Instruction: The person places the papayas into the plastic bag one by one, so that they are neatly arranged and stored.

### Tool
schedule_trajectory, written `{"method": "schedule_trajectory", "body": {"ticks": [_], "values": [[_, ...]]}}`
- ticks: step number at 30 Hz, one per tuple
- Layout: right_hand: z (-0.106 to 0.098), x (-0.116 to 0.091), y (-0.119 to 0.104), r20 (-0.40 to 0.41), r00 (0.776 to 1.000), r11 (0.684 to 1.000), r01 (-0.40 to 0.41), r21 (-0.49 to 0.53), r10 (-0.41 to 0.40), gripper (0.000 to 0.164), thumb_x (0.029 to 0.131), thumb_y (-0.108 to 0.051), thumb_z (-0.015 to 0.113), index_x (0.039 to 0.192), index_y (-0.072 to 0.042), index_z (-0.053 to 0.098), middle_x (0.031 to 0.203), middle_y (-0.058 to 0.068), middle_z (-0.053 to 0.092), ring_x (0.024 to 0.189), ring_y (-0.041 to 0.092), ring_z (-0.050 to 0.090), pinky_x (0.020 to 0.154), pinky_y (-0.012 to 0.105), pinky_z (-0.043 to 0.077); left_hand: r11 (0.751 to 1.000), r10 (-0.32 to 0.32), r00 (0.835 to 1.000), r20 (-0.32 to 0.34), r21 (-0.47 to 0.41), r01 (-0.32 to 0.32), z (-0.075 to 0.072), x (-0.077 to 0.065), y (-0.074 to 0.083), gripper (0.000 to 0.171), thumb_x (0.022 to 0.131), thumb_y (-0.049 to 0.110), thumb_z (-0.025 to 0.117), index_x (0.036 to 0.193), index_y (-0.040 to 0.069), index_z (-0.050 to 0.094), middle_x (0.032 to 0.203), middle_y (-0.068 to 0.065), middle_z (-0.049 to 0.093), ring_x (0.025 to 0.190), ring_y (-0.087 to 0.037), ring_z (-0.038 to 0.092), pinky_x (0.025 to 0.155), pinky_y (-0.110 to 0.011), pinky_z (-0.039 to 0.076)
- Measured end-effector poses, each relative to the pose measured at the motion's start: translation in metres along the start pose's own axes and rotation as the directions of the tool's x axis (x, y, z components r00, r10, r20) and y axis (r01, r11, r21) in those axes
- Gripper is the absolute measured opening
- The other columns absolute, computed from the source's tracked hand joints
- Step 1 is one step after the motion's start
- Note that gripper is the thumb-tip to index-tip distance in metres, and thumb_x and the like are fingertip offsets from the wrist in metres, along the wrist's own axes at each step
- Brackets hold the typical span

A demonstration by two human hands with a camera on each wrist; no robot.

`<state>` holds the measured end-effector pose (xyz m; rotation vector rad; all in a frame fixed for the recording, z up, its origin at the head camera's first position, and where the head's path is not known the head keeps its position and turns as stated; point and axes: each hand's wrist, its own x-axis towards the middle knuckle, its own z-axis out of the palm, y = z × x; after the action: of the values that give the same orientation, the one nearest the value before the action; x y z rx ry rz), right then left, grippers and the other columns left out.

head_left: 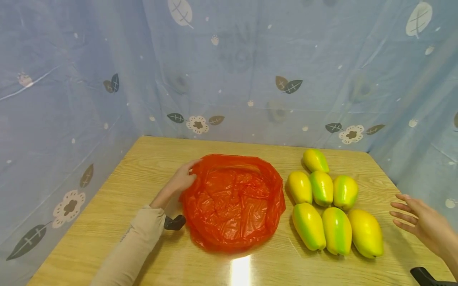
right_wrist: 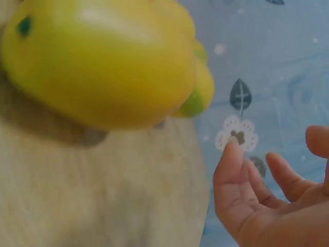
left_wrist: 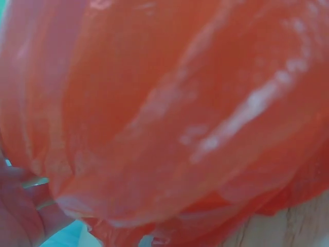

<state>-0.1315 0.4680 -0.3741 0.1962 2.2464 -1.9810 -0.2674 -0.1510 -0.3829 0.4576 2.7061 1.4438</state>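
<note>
A red plastic bag (head_left: 234, 206) lies spread on the table with its mouth facing up. At its left rim is my left hand (head_left: 184, 177), with the fingers reaching along the bag and the thumb apart from them. In the left wrist view, the bag (left_wrist: 169, 113) fills most of the picture and the fingers (left_wrist: 43, 206) touch its side, their tips partly hidden. Several yellow-green mangoes (head_left: 336, 230) lie in rows to the right of the bag. Beside them, my right hand (head_left: 424, 222) hovers with loosely bent fingers and holds nothing. The nearest mango (right_wrist: 103, 62) looms large in the right wrist view.
The wooden table (head_left: 157, 153) has its right edge under the right hand. A blue patterned curtain (head_left: 236, 79) hangs behind the table and along both sides. Black wrist straps (head_left: 174, 222) show near both hands.
</note>
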Motion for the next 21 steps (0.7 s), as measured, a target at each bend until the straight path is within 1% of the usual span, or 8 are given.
{"method": "schedule_trajectory", "body": {"ticks": [3, 6, 8, 10, 12, 13, 17, 21], "values": [[-0.005, -0.002, 0.006, -0.018, 0.996, 0.99, -0.091, -0.105, 0.09, 0.029, 0.102, -0.04, 0.031, 0.131, -0.039, 0.024, 0.104, -0.014, 0.046, 0.081, -0.002, 0.058, 0.073, 0.029, 0.053, 1.0, -0.005, 1.0, -0.006, -0.009, 0.005, 0.001, 0.0, 0.0, 0.058, 0.087, -0.01, 0.041, 0.144, -0.001, 0.038, 0.142, -0.026, 0.039, 0.124, -0.041, 0.042, 0.098, -0.051, 0.039], [-0.006, -0.003, 0.011, 0.004, 0.99, 0.97, -0.137, -0.202, 0.141, 0.04, 0.103, -0.041, 0.026, 0.141, -0.032, 0.018, 0.117, 0.015, 0.046, 0.082, -0.004, 0.056, 0.077, 0.033, 0.053, 1.0, -0.02, 1.0, -0.011, -0.023, 0.019, 0.003, 0.0, 0.0, 0.058, 0.087, -0.01, 0.041, 0.144, 0.0, 0.037, 0.142, -0.025, 0.038, 0.121, -0.04, 0.045, 0.094, -0.047, 0.042], [-0.004, -0.004, 0.013, 0.021, 0.987, 0.95, -0.144, -0.277, 0.156, 0.041, 0.104, -0.041, 0.023, 0.142, -0.031, 0.013, 0.126, 0.034, 0.033, 0.084, -0.004, 0.055, 0.079, 0.035, 0.052, 1.0, -0.027, 0.999, -0.026, -0.014, 0.027, 0.003, 0.001, 0.001, 0.059, 0.087, -0.01, 0.041, 0.144, 0.0, 0.037, 0.143, -0.024, 0.039, 0.114, -0.037, 0.048, 0.085, -0.041, 0.046], [-0.001, -0.006, 0.016, 0.041, 0.986, 0.929, -0.137, -0.344, 0.16, 0.042, 0.104, -0.04, 0.022, 0.143, -0.033, 0.008, 0.133, 0.042, 0.02, 0.088, -0.003, 0.054, 0.08, 0.037, 0.052, 0.999, -0.033, 0.999, -0.041, -0.007, 0.033, 0.004, 0.003, 0.001, 0.058, 0.087, -0.009, 0.041, 0.144, 0.001, 0.038, 0.142, -0.024, 0.039, 0.1, -0.034, 0.052, 0.073, -0.035, 0.046], [0.0, -0.007, 0.019, 0.064, 0.984, 0.922, -0.133, -0.365, 0.167, 0.03, 0.105, -0.038, 0.025, 0.132, -0.043, 0.015, 0.133, 0.042, 0.022, 0.092, 0.003, 0.056, 0.081, 0.038, 0.052, 0.999, -0.039, 0.998, -0.056, 0.006, 0.039, 0.004, 0.004, 0.0, 0.058, 0.087, -0.008, 0.042, 0.144, 0.002, 0.038, 0.142, -0.023, 0.04, 0.083, -0.031, 0.051, 0.063, -0.032, 0.041], [0.0, -0.008, 0.02, 0.074, 0.982, 0.92, -0.136, -0.367, 0.174, 0.024, 0.105, -0.037, 0.026, 0.125, -0.047, 0.019, 0.133, 0.041, 0.024, 0.093, 0.004, 0.056, 0.081, 0.038, 0.052, 0.999, -0.039, 0.997, -0.063, 0.019, 0.04, 0.005, 0.005, 0.0, 0.058, 0.087, -0.007, 0.043, 0.144, 0.002, 0.039, 0.142, -0.023, 0.04, 0.081, -0.028, 0.05, 0.062, -0.03, 0.04], [0.0, -0.009, 0.024, 0.146, 0.965, 0.929, -0.162, -0.333, 0.22, 0.024, 0.105, -0.034, 0.028, 0.118, -0.054, 0.026, 0.129, 0.031, 0.036, 0.096, 0.007, 0.058, 0.083, 0.042, 0.051, 0.999, -0.037, 0.997, -0.062, 0.036, 0.039, 0.007, 0.008, -0.001, 0.058, 0.087, -0.006, 0.043, 0.144, 0.002, 0.038, 0.143, -0.023, 0.039, 0.069, -0.023, 0.048, 0.062, -0.03, 0.039], [0.004, -0.01, 0.026, 0.173, 0.947, 0.923, -0.203, -0.328, 0.27, 0.024, 0.105, -0.035, 0.029, 0.119, -0.054, 0.025, 0.136, 0.039, 0.023, 0.105, 0.02, 0.058, 0.084, 0.044, 0.05, 0.999, -0.048, 0.996, -0.073, 0.019, 0.05, 0.008, 0.01, -0.002, 0.058, 0.087, -0.005, 0.043, 0.144, 0.004, 0.039, 0.143, -0.021, 0.04, 0.067, -0.024, 0.048, 0.059, -0.031, 0.039]]}}
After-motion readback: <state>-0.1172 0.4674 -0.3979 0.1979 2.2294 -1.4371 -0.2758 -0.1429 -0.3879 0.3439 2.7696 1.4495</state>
